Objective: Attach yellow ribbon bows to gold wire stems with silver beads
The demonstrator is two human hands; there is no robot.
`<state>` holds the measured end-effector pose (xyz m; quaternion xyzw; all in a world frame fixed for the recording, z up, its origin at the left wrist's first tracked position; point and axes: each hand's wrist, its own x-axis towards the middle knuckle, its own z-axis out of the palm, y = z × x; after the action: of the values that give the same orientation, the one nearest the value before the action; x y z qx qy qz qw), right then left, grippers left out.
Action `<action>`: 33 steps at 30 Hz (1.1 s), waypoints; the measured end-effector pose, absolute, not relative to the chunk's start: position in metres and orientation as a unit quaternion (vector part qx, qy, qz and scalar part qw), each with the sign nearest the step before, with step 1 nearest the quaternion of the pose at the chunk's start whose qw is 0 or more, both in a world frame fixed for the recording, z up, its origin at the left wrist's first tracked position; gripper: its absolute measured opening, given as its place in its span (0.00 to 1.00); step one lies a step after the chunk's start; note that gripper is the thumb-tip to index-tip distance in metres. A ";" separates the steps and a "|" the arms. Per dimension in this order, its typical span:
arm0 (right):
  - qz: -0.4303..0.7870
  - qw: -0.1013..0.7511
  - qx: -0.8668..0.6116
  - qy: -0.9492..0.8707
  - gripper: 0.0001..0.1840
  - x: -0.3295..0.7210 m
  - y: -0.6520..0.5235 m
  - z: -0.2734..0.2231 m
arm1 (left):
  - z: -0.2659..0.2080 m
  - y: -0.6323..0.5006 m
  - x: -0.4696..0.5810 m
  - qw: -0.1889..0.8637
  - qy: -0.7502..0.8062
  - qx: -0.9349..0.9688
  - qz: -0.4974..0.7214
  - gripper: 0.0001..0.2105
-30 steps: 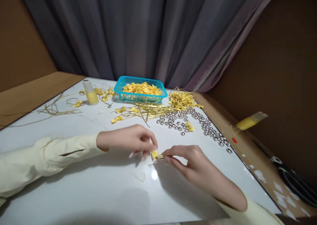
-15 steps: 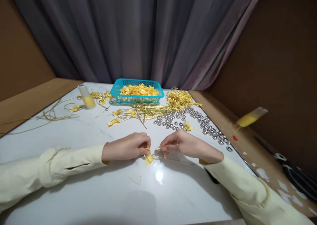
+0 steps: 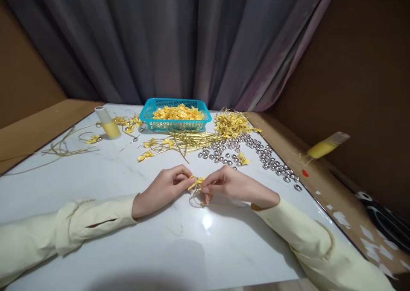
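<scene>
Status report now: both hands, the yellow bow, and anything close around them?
Left hand and right hand both pinch one yellow bow just above white table. Thin gold loop hangs under it. Silver beads lie beyond, apart.

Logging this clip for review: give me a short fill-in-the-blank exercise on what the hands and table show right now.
1. Both hands, left hand and right hand, pinch one small ____ bow.
2. The basket holding yellow bows is ____ in colour.
3. The loose silver beads lie on the person's ____ side of the table.

Missing words: yellow; blue; right
</scene>
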<state>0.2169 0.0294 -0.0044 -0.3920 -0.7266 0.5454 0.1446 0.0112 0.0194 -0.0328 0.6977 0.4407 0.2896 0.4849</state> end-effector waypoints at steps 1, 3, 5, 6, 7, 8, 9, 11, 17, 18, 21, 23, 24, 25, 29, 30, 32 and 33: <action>0.523 0.151 -0.406 -0.734 0.11 0.216 0.028 -0.004 | -0.033 0.018 0.011 0.491 0.439 0.697 0.284 0.10; 0.485 0.158 -0.433 -0.743 0.12 0.213 0.025 -0.002 | -0.033 0.015 0.011 0.488 0.437 0.705 0.273 0.10; 0.453 0.157 -0.449 -0.754 0.12 0.210 0.021 0.001 | -0.032 0.013 0.009 0.464 0.437 0.721 0.271 0.10; 0.438 0.156 -0.455 -0.759 0.12 0.209 0.020 0.002 | -0.032 0.013 0.009 0.449 0.436 0.731 0.273 0.10; 0.424 0.155 -0.461 -0.764 0.12 0.207 0.018 0.003 | -0.032 0.012 0.008 0.434 0.433 0.740 0.276 0.10; 0.410 0.157 -0.466 -0.768 0.12 0.206 0.017 0.003 | -0.032 0.012 0.008 0.419 0.429 0.750 0.279 0.09; 0.401 0.159 -0.471 -0.769 0.12 0.205 0.016 0.003 | -0.033 0.011 0.008 0.404 0.425 0.759 0.281 0.09; 0.398 0.167 -0.475 -0.767 0.12 0.203 0.014 0.003 | -0.033 0.010 0.007 0.375 0.417 0.778 0.283 0.09; 0.388 0.201 -0.457 -0.775 0.13 0.202 0.013 0.000 | -0.030 0.007 0.008 0.326 0.400 0.808 0.284 0.08; 0.378 0.205 -0.456 -0.779 0.13 0.202 0.013 0.000 | -0.030 0.006 0.008 0.323 0.401 0.809 0.283 0.08; 0.374 0.213 -0.461 -0.776 0.12 0.201 0.011 0.001 | -0.029 0.006 0.008 0.321 0.406 0.809 0.278 0.08; 0.379 0.215 -0.469 -0.769 0.12 0.200 0.009 0.001 | -0.029 0.005 0.008 0.321 0.407 0.810 0.275 0.08; 0.373 0.215 -0.472 -0.770 0.11 0.200 0.009 0.001 | -0.029 0.005 0.008 0.319 0.407 0.811 0.274 0.09; 0.359 0.214 -0.474 -0.775 0.11 0.199 0.008 0.000 | -0.029 0.005 0.008 0.315 0.406 0.813 0.274 0.09; 0.286 0.212 -0.472 -0.806 0.11 0.197 0.006 -0.003 | -0.031 0.005 0.010 0.291 0.398 0.821 0.287 0.08; 0.273 0.210 -0.471 -0.812 0.11 0.197 0.006 -0.003 | -0.031 0.006 0.010 0.287 0.394 0.824 0.290 0.07; 0.260 0.200 -0.469 -0.820 0.11 0.196 0.006 -0.002 | -0.032 0.006 0.011 0.288 0.396 0.821 0.293 0.06; 0.258 0.194 -0.468 -0.822 0.11 0.196 0.006 -0.002 | -0.033 0.007 0.011 0.295 0.400 0.817 0.293 0.06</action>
<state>0.1955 0.0056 -0.0016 -0.4683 -0.8225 0.2579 0.1942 0.0112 0.0067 -0.0330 0.8169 0.4002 0.2928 0.2946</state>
